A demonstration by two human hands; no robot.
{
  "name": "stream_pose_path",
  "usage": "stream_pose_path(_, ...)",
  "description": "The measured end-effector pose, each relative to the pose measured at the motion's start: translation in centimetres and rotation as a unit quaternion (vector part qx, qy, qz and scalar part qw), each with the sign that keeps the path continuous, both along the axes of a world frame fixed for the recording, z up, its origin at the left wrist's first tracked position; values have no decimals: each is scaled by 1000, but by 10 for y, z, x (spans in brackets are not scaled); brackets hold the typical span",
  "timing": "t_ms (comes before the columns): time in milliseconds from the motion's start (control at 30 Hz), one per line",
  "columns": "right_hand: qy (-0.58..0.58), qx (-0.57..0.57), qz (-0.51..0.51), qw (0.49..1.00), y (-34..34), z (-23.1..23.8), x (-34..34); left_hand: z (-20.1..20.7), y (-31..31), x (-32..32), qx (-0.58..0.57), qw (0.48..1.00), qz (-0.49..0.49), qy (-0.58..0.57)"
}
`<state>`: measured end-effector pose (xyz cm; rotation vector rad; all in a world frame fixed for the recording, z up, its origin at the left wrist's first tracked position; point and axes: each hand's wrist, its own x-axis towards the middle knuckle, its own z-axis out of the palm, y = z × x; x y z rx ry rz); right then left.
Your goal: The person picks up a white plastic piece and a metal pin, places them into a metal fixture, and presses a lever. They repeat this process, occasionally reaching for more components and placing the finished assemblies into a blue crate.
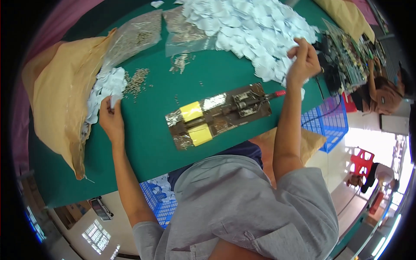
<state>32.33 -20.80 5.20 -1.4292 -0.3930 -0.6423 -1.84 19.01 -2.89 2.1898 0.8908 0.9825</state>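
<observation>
Seated person working at a green-covered bench (143, 143), both arms spread wide to either side of a central fixture.

Left hand (111, 119) is resting at the near edge of a small heap of white fabric pieces (104, 89), which is spilling from the mouth of a tan sack (56, 99) lying on its side. Fingers are curled closed around one or two white pieces, the thumb pressing them against the forefinger; the sack's open end is facing the hand, so the pieces are sitting within easy reach.

Right hand (303, 60) is lifted at the edge of the large pile of white pieces (255, 30) covering the far right of the bench. Fingertips are pinched together on a piece at the pile's margin; how many it is holding I cannot tell.

Between the hands, a hand press on a foil-wrapped base plate (216, 115) is lying square to the body, its red-tipped lever (277, 92) pointing toward the right hand. Two yellow pads (195, 123) are sitting on its left half, with a gap between them.

Small metal fasteners (138, 81) are lying scattered loose just beside the left heap, more held in clear plastic bags (138, 37) behind. Blue plastic crates (331, 125) are standing under the bench edge.
</observation>
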Motion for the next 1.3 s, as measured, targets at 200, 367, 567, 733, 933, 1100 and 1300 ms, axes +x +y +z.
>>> stream_pose_path(200, 3, 40, 55, 998, -10, -27, 29, 40, -60, -1, -209, 973, -36, -88)
stream_pose_path(367, 41, -91, 48, 994, -32, 1, -8, 77, -113, -34, -370, 922, -60, -102)
stream_pose_path(567, 96, -296, -12, 950, -92, -23, -39, 83, -133, -68, -592, 773, -156, -168)
stream_pose_path(733, 93, -407, -38, 908, -121, -23, -48, 82, -156, -81, -493, 850, -176, -57)
stream_pose_path(933, 86, -493, -44, 865, -110, -23, -39, 97, -201, -53, -314, 907, -282, 4)
stream_pose_path(1100, 60, -503, 6, 862, -130, -42, -11, 91, -223, -35, -395, 884, -249, -27)
stream_pose_path(1300, -56, -519, -66, 851, -122, -28, -10, 81, -226, -19, -323, 914, -243, 41)
